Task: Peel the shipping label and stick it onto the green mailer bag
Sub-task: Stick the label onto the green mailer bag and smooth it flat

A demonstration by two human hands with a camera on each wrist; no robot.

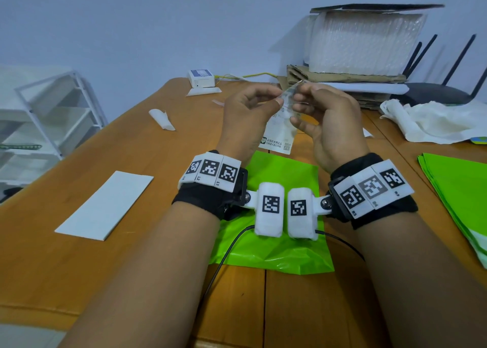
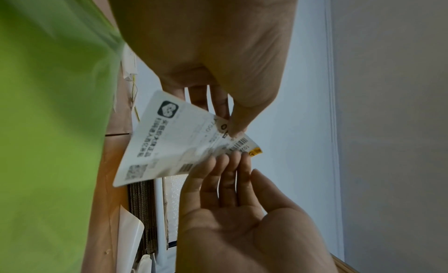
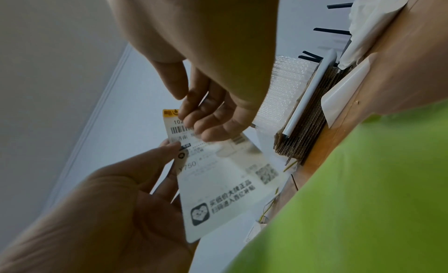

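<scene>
The white shipping label (image 1: 278,137) with barcode, QR code and a yellow top corner is held up above the table between both hands. My left hand (image 1: 275,98) pinches it near its top, thumb on the printed face (image 2: 234,127), fingers behind. My right hand (image 1: 297,102) has its curled fingertips (image 3: 191,122) on the barcode end, with the thumb close above the yellow corner. A thin translucent edge sticks up between the two hands. The green mailer bag (image 1: 266,253) lies flat on the table under my wrists. The label (image 3: 218,181) hangs above the bag's far edge (image 3: 363,200).
A stack of green bags (image 1: 453,189) lies at the right, a pile of white sheets (image 1: 105,205) at the left. Curled backing scraps (image 1: 162,120), a small white box (image 1: 201,77), cardboard with bubble wrap (image 1: 355,58), a router (image 1: 434,89) and crumpled white paper (image 1: 432,121) line the far side.
</scene>
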